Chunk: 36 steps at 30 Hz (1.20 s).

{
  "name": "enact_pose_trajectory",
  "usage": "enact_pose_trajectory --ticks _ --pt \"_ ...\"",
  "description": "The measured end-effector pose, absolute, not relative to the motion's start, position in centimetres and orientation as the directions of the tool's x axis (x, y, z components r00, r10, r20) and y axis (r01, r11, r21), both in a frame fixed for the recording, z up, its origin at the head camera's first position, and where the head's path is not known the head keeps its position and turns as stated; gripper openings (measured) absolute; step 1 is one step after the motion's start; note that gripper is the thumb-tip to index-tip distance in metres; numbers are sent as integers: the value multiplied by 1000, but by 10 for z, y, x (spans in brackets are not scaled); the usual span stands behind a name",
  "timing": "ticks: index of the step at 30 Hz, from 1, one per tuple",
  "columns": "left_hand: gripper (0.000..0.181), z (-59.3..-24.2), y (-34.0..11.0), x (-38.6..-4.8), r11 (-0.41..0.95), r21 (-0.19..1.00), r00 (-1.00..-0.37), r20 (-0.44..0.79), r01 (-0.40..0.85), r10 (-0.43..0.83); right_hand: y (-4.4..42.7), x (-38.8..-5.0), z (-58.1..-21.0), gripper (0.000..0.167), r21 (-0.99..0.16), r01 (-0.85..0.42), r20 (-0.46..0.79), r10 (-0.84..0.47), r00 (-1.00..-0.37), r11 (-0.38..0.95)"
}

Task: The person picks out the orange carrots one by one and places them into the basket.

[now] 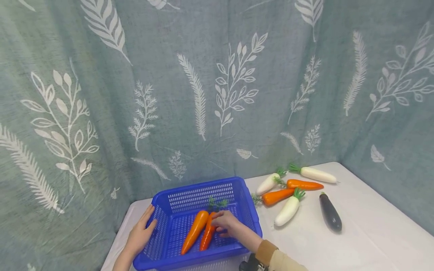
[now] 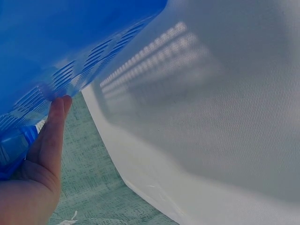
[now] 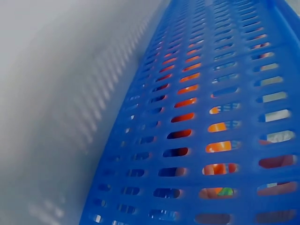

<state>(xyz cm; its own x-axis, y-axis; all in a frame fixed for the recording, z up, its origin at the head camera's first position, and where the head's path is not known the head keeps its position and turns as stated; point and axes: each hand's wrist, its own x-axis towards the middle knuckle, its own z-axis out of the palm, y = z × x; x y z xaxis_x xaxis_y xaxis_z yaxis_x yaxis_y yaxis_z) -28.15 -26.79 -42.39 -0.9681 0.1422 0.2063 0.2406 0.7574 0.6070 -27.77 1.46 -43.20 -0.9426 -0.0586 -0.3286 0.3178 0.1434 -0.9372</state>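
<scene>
A blue plastic basket (image 1: 196, 259) with slotted walls stands at the front left of the table. Two orange carrots lie inside: a left carrot (image 1: 194, 232) and a redder right carrot (image 1: 207, 236), with green leafy tops (image 1: 218, 203) at the far end. My right hand (image 1: 228, 223) reaches over the near right wall and holds the right carrot near its thick end, fingers bent over it. Against the basket's left wall rests my left hand (image 1: 139, 234), its fingers straight; the left wrist view shows this hand (image 2: 44, 154) touching the slotted side from outside.
Right of the basket on the white table (image 1: 366, 226) lie a long white radish (image 1: 318, 174), two shorter radishes (image 1: 268, 183) (image 1: 287, 211), two more carrots (image 1: 304, 184) (image 1: 277, 197) and an eggplant (image 1: 330, 213). A green leaf-patterned curtain (image 1: 203, 94) hangs behind.
</scene>
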Motion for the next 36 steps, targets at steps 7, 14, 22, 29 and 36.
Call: enact_pose_trajectory --ticks 7,14,22,29,36 --pt "52 -423 -268 -281 760 604 -968 212 240 137 16 -274 -431 19 -925 335 -352 -77 -933 179" --pt "52 -425 -267 -283 752 614 -969 202 239 142 19 -265 -428 17 -913 337 -368 -111 -923 229" --pt "53 -426 -271 -283 762 610 -975 178 218 136 20 -255 -420 21 -930 292 -333 -173 -927 223" --pt "53 -429 -275 -277 763 607 -973 194 222 128 29 -252 -408 27 -954 224 -271 -249 -930 198" --pt "53 -428 -273 -282 754 618 -973 178 225 145 50 -250 -398 27 -973 -29 -10 -168 -986 230"
